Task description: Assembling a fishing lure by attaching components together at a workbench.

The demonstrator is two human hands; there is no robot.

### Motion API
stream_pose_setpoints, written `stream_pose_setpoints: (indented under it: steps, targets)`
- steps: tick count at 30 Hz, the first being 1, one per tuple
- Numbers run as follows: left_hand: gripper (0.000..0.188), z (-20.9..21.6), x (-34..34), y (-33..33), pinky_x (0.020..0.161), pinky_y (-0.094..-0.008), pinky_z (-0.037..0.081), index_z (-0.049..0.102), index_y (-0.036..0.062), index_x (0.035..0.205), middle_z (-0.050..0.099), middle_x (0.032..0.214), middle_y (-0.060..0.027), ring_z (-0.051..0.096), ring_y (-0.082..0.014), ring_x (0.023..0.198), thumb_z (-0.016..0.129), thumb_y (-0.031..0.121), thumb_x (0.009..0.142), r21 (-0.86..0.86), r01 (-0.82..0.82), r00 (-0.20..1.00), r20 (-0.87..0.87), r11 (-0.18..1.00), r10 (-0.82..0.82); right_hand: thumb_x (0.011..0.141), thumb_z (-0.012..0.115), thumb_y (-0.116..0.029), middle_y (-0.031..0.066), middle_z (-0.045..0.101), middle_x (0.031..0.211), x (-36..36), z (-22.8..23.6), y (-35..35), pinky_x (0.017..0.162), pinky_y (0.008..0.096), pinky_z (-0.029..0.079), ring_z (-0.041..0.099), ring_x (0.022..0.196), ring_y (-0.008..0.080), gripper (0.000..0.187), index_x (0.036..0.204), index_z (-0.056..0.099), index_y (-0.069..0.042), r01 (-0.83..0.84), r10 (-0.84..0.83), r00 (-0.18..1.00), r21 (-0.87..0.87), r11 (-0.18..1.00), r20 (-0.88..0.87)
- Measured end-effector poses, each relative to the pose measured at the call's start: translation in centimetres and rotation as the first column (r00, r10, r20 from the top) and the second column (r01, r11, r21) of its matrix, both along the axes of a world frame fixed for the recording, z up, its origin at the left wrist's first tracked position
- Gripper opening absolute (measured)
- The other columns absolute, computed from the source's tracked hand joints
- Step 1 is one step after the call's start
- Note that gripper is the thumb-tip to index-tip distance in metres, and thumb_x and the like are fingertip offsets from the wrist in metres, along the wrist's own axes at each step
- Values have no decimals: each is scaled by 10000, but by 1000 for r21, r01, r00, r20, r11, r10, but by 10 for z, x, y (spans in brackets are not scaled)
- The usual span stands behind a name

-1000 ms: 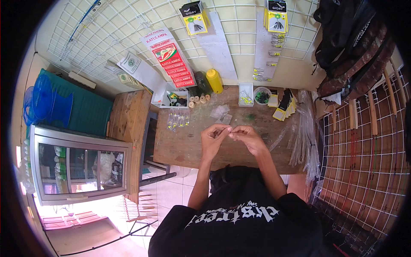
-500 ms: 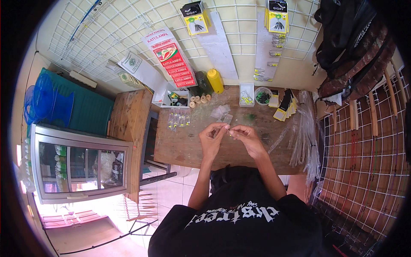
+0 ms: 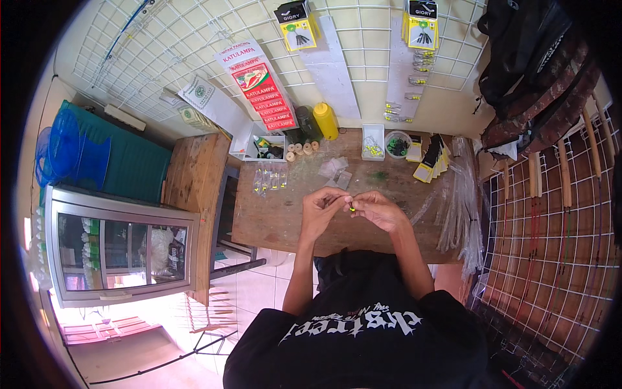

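Above the near part of the wooden table (image 3: 278, 223), my two hands meet with their fingertips touching. A small yellow-green bead-like piece (image 3: 352, 209) shows just under the fingertips of my right hand (image 3: 379, 210), which pinches it. My left hand (image 3: 322, 209) is closed in a pinch against the right; what lies between its fingers is too small to make out. Just beyond the hands lie small clear plastic bags (image 3: 334, 166). A white box (image 3: 373, 155) farther back holds small yellow-green and metallic pieces.
Packed clear bags (image 3: 269, 176) with yellow-green pieces lie at the left, near wooden spools (image 3: 299, 151) and a sorting tray (image 3: 267, 155). A yellow bottle (image 3: 325, 121) stands behind. To the right are a round tub (image 3: 397, 144), black-yellow cards (image 3: 433, 162) and long plastic sleeves (image 3: 461, 214).
Both hands have shifted slightly toward me and to the right, away from the clear bags. The yellow-green piece now shows more plainly below the right fingertips.
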State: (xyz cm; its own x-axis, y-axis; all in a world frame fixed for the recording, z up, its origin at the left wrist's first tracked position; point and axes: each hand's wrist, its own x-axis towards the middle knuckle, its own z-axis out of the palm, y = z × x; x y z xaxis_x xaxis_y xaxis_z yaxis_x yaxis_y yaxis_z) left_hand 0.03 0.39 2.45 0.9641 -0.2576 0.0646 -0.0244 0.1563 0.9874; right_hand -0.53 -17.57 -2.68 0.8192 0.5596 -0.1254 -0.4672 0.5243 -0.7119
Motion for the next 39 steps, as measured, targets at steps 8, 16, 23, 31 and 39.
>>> stream_pose_setpoints:
  steps: [8, 16, 23, 31, 39]
  targets:
    - [80, 5, 1, 2, 670, -235, 494, 654, -57, 913, 667, 805, -86, 614, -112, 728, 659, -35, 836, 67, 51, 999, -9, 996, -51, 849, 686, -129, 65, 679, 942, 0, -5, 3, 754, 261, 463, 606, 856, 120, 191, 1009, 677, -26, -36, 41, 998, 94, 995, -43]
    - [64, 9, -3, 1, 633, -185, 410, 667, -28, 891, 627, 775, -4, 520, -36, 721, 679, -7, 831, 164, -16, 1000, -9, 986, 17, 814, 727, -126, 17, 662, 871, -4, -4, 8, 721, 237, 455, 588, 787, 88, 142, 925, 666, -61, 82, -83, 996, -38, 996, -43]
    - [48, 2, -1, 5, 567, -181, 314, 673, -2, 875, 556, 731, 57, 389, -10, 648, 682, 19, 833, 301, -73, 997, 48, 951, 61, 807, 737, -129, 26, 680, 847, -6, 8, 14, 711, 212, 446, 599, 779, 81, 157, 916, 673, -37, 249, -230, 966, -194, 949, 115]
    - [82, 15, 3, 7, 563, -237, 368, 684, -13, 852, 601, 693, -37, 435, -73, 623, 703, 42, 794, 403, -182, 967, 240, 897, 88, 830, 711, -121, 80, 705, 879, -4, 29, 10, 792, 250, 480, 644, 826, 115, 178, 941, 701, 18, 314, -251, 944, -346, 884, 215]
    - [78, -2, 6, 6, 561, -211, 365, 687, -13, 858, 615, 715, -7, 445, -46, 638, 706, 38, 802, 312, -174, 980, 152, 934, 132, 824, 718, -128, 95, 708, 889, 2, 26, 8, 812, 247, 483, 652, 842, 125, 221, 986, 698, 22, 277, -218, 955, -338, 899, 203]
